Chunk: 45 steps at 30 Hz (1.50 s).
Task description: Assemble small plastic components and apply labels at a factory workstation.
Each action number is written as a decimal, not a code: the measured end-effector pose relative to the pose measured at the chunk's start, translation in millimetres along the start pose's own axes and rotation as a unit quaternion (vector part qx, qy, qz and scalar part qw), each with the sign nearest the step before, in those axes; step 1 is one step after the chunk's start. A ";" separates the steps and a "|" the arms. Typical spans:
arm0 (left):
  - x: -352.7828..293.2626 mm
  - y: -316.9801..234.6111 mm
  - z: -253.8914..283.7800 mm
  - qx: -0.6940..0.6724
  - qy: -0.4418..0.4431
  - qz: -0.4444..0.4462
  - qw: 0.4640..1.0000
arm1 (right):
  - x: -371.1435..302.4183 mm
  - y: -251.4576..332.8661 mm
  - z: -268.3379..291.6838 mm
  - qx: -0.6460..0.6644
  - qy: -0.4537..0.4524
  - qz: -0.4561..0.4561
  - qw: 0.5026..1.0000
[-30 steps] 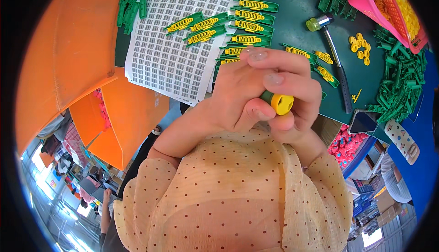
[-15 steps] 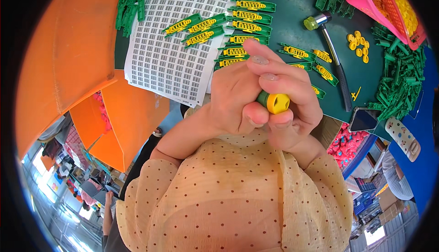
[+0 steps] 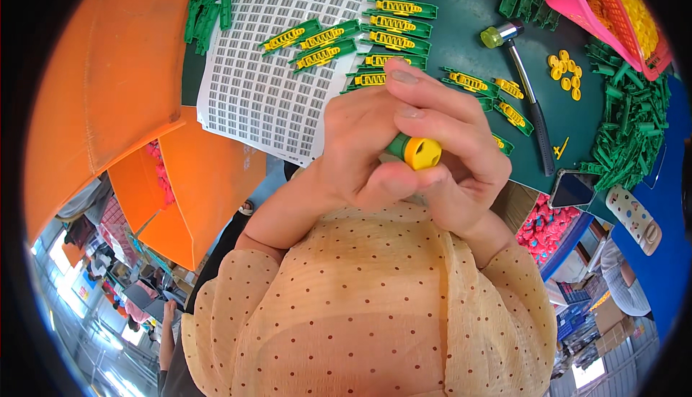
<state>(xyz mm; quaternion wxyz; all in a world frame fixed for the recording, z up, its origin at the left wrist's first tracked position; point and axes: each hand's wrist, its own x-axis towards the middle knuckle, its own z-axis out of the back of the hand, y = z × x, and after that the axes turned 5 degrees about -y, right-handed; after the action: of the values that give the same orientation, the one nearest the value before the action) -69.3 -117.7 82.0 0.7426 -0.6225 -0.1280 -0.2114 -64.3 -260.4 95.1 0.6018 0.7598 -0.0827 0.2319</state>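
Between my two hands is a small green cylindrical part (image 3: 397,146) with a round yellow cap (image 3: 421,153) on its end. My left hand (image 3: 355,141) wraps around the green body, most of which its fingers hide. My right hand (image 3: 461,134) closes over it from the other side, its thumb at the cap's lower edge and its fingers lying across the left hand. Just beyond the hands, green half-shells with yellow spring-like inserts (image 3: 395,40) lie in a stacked row. Several more such half-shells (image 3: 322,56) rest on a printed sheet of small labels (image 3: 252,101).
A hammer (image 3: 530,83) lies on the dark green table, beside loose yellow caps (image 3: 565,73). Green shells (image 3: 631,130) are heaped at the right, under a pink basket (image 3: 577,8) of yellow parts. A phone (image 3: 573,189) sits at the near edge; an orange box (image 3: 101,94) stands left.
Both hands have shifted slightly left and up with the capped green part, and the cap now faces a little more to the right. My left thumb has moved left along the part.
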 end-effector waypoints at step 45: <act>9.0 -17.5 -21.3 -0.458 0.022 0.422 0.782 | 0.6 31.9 26.0 -0.026 -0.037 -0.308 0.950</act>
<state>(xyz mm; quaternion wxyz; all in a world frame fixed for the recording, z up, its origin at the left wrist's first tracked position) -71.3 -142.3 97.2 0.3880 -0.8762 0.2758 0.0752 -70.1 -293.4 119.0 0.6600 0.7404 0.1272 0.0050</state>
